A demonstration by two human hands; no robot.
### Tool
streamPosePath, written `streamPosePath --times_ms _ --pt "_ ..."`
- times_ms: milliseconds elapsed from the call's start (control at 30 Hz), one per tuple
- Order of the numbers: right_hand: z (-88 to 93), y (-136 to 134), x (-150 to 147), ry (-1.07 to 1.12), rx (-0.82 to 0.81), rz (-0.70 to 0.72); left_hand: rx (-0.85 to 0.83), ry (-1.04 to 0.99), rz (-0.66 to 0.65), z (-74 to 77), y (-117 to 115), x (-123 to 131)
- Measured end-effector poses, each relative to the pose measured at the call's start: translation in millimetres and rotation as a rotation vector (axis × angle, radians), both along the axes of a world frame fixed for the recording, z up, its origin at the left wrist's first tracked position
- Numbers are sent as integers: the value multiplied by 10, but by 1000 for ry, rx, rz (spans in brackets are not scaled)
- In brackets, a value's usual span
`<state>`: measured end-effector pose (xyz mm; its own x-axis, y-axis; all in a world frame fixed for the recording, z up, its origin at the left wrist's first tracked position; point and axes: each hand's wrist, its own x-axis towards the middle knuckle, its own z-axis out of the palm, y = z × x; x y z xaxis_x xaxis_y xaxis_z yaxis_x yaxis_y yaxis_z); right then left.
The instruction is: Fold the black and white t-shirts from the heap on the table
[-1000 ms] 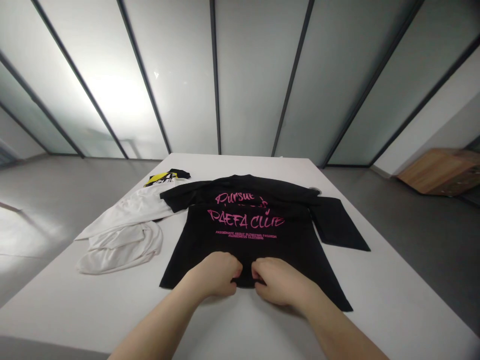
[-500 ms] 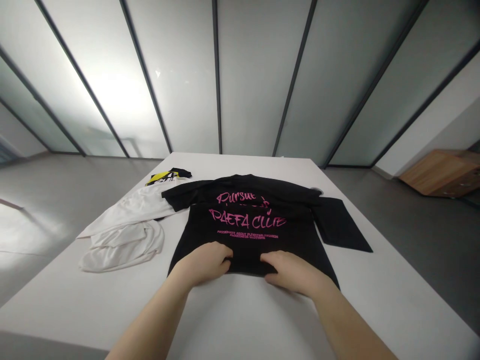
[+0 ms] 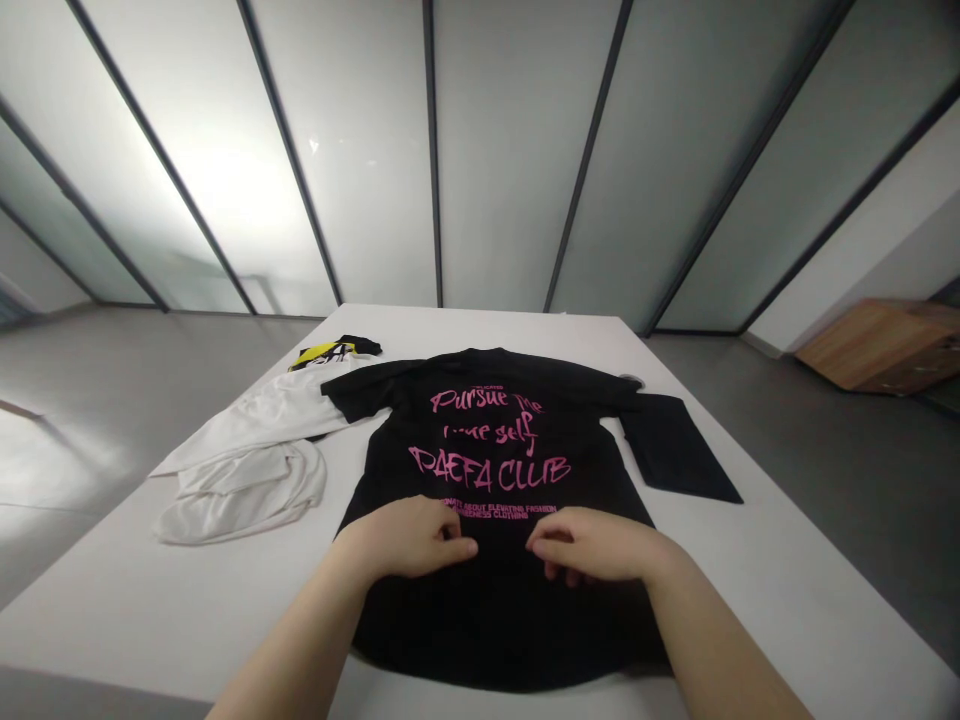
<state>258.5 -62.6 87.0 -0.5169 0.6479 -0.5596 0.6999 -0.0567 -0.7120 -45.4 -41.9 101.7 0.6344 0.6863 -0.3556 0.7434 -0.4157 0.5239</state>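
Note:
A black T-shirt (image 3: 487,620) with pink lettering lies spread on the white table, its collar away from me and its hem towards me. Over its left lower part is my left hand (image 3: 416,538), fingers loosely curled and thumb apart from them, with no cloth between. My right hand (image 3: 604,543) is at the same height on the other side, palm down, fingers loosely bent and holding nothing. Whether either hand touches the shirt I cannot tell. The left hand covers the start of the small print.
The white table (image 3: 750,580) extends around the shirt. Crumpled white clothing (image 3: 247,490) lies at the left, with a yellow and black garment (image 3: 330,352) behind it. A folded dark cloth (image 3: 679,450) is at the right, partly beside the shirt's sleeve. Frosted glass panels (image 3: 502,150) stand beyond.
The shirt's lower part has dropped flat and its hem now lies nearer me. More of the pink lettering shows. Both hands have let go of the cloth.

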Motion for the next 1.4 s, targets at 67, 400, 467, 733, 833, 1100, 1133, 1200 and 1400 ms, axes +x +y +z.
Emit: streamPosePath --times_ms 67,400,467,733,833,1100,1133,1200,1400 --pt "11 54 54 2 218 -78 94 -24 94 2 46 -48" --pt "-328 237 183 -333 598 -210 292 300 296 -242 85 -53" --pt "-346 216 122 -401 523 -173 316 345 287 -312 4 -8" --pt "-260 -141 -177 -602 327 -128 352 462 271 -351 -192 -8" --pt "-192 -198 -154 -615 356 -129 334 474 223 -160 -47 16" --pt "-27 722 -219 -330 805 -291 655 -15 302 -134 879 535" --pt "-93 839 -250 -312 884 -359 711 -53 345 -220 978 577" --pt "-281 987 -291 -328 1004 -471 780 -115 406 -420 1102 602" --pt "-720 920 -210 -322 1074 -447 734 -183 371 -777 993 405"
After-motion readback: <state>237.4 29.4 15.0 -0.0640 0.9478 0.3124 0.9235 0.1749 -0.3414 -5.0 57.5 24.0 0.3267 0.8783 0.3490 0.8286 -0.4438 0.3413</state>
